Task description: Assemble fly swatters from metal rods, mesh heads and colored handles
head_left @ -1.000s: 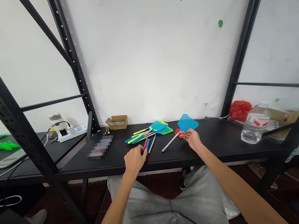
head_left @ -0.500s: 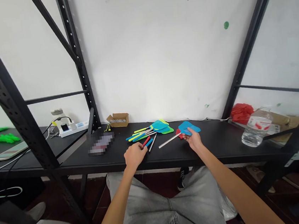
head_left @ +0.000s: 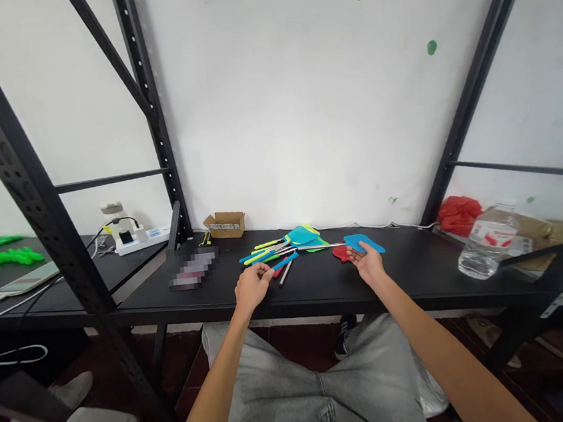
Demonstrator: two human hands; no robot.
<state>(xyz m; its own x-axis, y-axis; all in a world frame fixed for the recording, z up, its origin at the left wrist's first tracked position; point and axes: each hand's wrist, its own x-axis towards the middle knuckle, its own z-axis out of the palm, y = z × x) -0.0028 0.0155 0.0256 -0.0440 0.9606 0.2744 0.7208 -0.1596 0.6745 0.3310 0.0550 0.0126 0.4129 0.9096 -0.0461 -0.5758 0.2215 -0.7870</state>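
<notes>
My left hand [head_left: 254,286] pinches a blue handle [head_left: 285,262] by its near end, just above the tabletop. My right hand [head_left: 367,264] grips the blue head of a fly swatter [head_left: 370,244]. The swatter's thin silver rod [head_left: 328,246] points left, toward the blue handle's tip; whether they touch I cannot tell. A red fly swatter head [head_left: 341,253] lies just left of my right hand. Under the blue handle are a red handle [head_left: 278,271] and a loose silver rod [head_left: 286,275]. Behind them lies a pile of blue, yellow and green fly swatters [head_left: 303,235].
A small open cardboard box [head_left: 225,225] stands by the wall at the left, near a blurred item [head_left: 194,268]. To the right are a plastic bottle [head_left: 486,243] and a red bag [head_left: 457,214]. Black rack posts [head_left: 478,76] frame the black table [head_left: 410,288].
The blue handle in my left hand has been lifted and turned to point right. The swatter in my right hand has swung its rod up, closer to level.
</notes>
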